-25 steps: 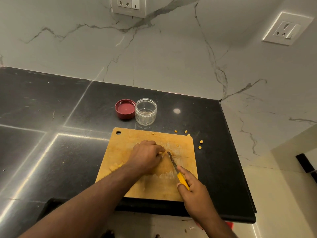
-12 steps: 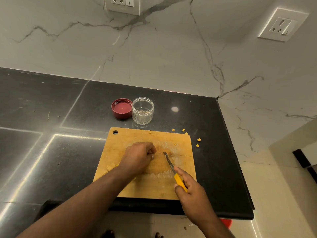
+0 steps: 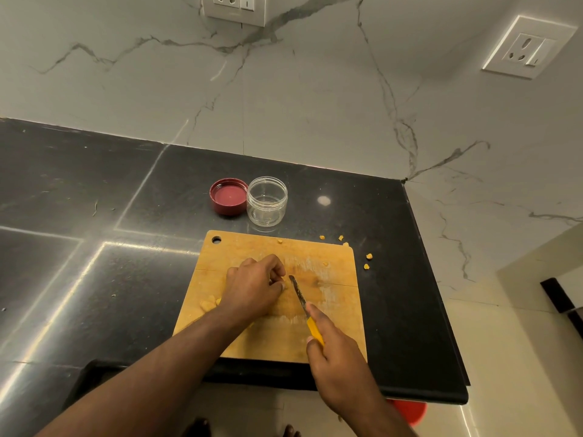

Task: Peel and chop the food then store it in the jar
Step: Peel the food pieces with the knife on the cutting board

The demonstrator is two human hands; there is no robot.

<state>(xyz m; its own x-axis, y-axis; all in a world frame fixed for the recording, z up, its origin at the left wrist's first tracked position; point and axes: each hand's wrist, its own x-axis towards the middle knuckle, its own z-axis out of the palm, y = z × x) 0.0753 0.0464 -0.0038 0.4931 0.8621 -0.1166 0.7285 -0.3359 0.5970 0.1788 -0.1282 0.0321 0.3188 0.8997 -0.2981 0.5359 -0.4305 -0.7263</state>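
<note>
Food bits (image 3: 208, 305), yellow chunks, sit left of centre on the cutting board (image 3: 334, 329), partly under the left hand (image 3: 254, 290), whose fingers curl down over something I can't make out. Right of it, the right hand (image 3: 339, 357) grips a yellow-handled knife (image 3: 304, 305). Upper centre: red lid (image 3: 229, 196) touching the open jar (image 3: 267, 200).

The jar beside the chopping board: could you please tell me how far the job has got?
Done: yellow pieces lie cut on the board. In hand: right hand holds the knife, left hand steadies food. Left: the jar is empty, its lid off.
</note>
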